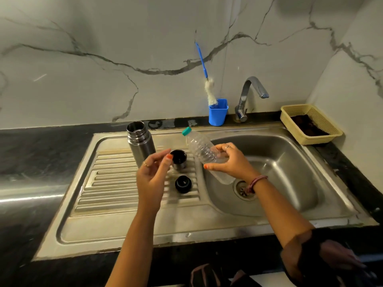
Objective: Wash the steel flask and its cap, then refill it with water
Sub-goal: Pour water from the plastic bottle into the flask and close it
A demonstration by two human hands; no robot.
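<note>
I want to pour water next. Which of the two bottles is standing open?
The steel flask on the drainboard: upright, mouth uncapped. The clear plastic bottle, held tilted in the right hand, has its teal cap on.

A steel sink set in a dark counter — on its ribbed drainboard stand an open flask, a cup and a black stopper. On the counter behind — a blue holder, a tap and a yellow basket.

Dim warm indoor light, glare streak on the counter, wide-angle bending at edges, slight softness throughout
</note>
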